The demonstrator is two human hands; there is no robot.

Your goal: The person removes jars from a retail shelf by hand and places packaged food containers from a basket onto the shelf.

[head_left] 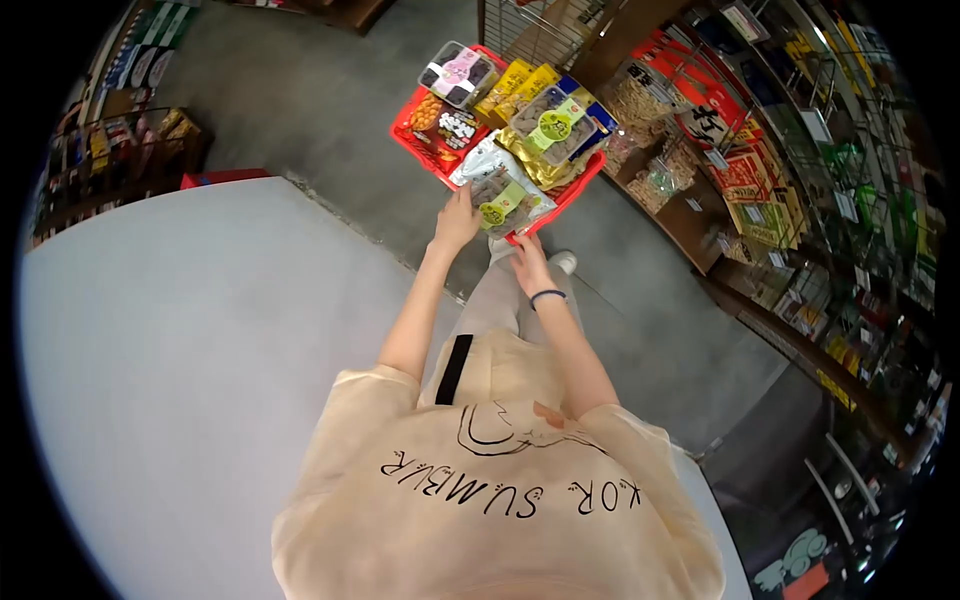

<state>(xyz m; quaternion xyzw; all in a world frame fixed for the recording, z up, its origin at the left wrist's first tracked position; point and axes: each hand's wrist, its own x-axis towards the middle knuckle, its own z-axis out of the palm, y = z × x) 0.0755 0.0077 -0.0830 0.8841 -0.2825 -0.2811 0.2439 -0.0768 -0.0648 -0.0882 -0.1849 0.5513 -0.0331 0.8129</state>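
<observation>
A red basket (pixel 573 203) full of packaged snacks is in front of me at the top centre. My left hand (pixel 458 218) is at its near left corner, fingertips against a clear box with a green label (pixel 503 203); what it grips, if anything, is hidden. My right hand (pixel 530 262) has its fingers up at the basket's near edge, and its hold is too small to make out. A dark-filled clear box (pixel 459 74), yellow packets (pixel 515 92), a silver bag (pixel 484 160) and a second green-labelled box (pixel 552 124) lie in the basket.
Shelves of bagged goods (pixel 700 130) run along the right. A wire cart or rack (pixel 530 35) stands behind the basket. A large pale surface (pixel 200 380) fills the left, with a display bin (pixel 140 155) beyond it. Grey floor (pixel 300 100) shows between them.
</observation>
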